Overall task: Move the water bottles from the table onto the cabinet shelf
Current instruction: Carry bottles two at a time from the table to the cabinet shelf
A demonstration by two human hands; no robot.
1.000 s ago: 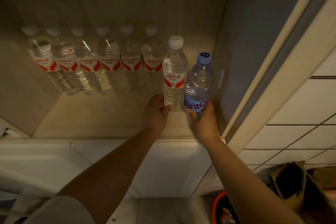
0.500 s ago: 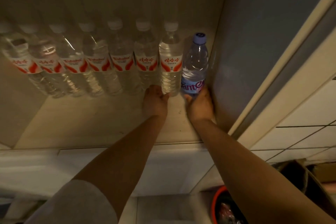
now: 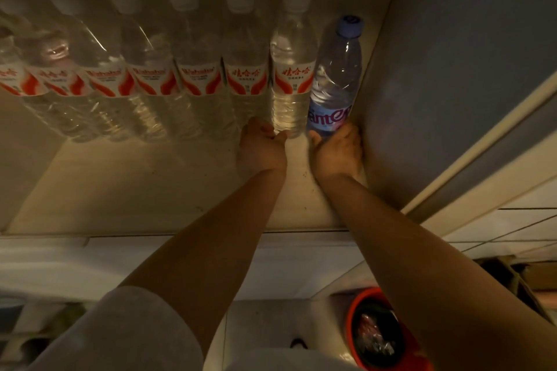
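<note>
The blue-capped bottle (image 3: 334, 81) and white-capped bottle (image 3: 291, 81) now stand deeper on the shelf (image 3: 150, 184), right hand (image 3: 339, 153) and left hand (image 3: 261, 146) apparently still gripping their bases.

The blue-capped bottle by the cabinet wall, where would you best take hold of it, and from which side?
Grip the blue-capped bottle low on its body, around the label, coming from the open front. The wall blocks its right side and a red-label bottle stands close on its left. It stands upright, and the right hand already holds it there.
</note>
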